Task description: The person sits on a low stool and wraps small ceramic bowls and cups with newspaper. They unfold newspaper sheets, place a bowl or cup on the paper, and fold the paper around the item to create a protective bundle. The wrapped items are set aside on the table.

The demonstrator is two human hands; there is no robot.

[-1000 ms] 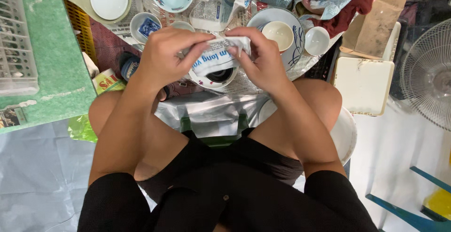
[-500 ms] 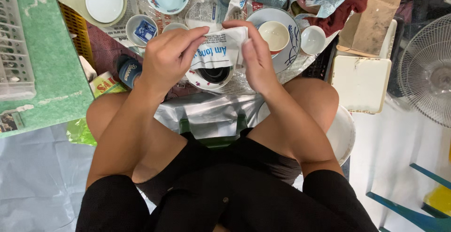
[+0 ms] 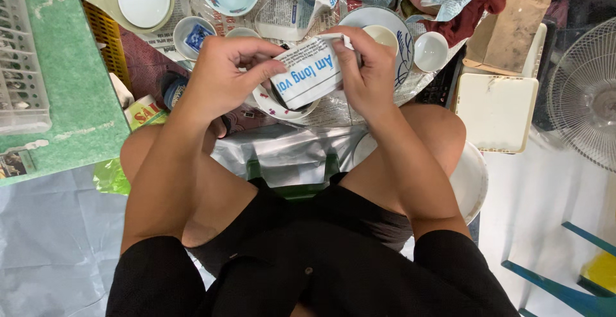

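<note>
Both hands, left and right, pinched newspaper around a bowl; loose wrap risked it slipping onto crowded crockery.

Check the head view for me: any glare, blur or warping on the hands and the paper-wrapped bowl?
Head view: even, soft light with no hard shadows; left hand, right hand and paper around the bowl are sharp, no motion blur. Mild glare only on the white floor sheet at right. Wide-angle lens bends the edges, seen at the fan.
</note>
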